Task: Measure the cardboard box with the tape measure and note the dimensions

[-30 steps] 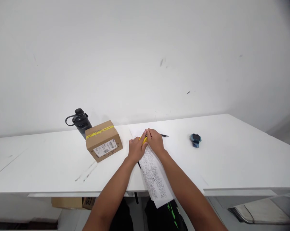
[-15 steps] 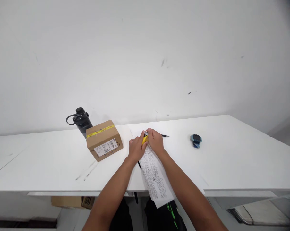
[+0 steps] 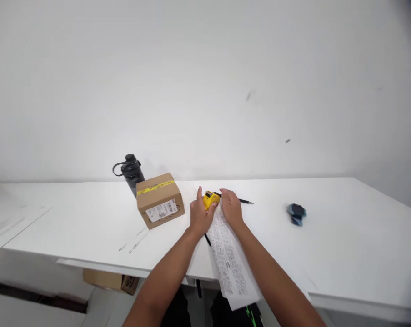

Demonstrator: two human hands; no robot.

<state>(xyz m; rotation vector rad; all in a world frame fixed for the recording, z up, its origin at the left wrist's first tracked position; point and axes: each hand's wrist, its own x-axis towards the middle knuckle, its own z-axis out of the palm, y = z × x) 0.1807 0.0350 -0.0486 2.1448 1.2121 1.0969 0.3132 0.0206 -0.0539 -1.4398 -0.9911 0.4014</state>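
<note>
My left hand is closed around a yellow tape measure, with its index finger pointing up along the side. Just right of it, my right hand has its fingers curled; what they hold, if anything, is hidden. Beneath both hands lies a long sheet of paper covered in dense dark marks, its lower end hanging past the table's front edge. A black pen sticks out to the right from behind my right hand. Another thin black object rests along the paper's left edge.
A taped cardboard box with a label stands left of my hands, in front of a dark water bottle. To the right, a small blue-and-black object sits blurred on the white table. Another carton is below the tabletop.
My hands have moved apart slightly, and the right has come away from the tape measure's body. More of its yellow case shows. The whole view has shifted, moving everything rightward in the picture.
</note>
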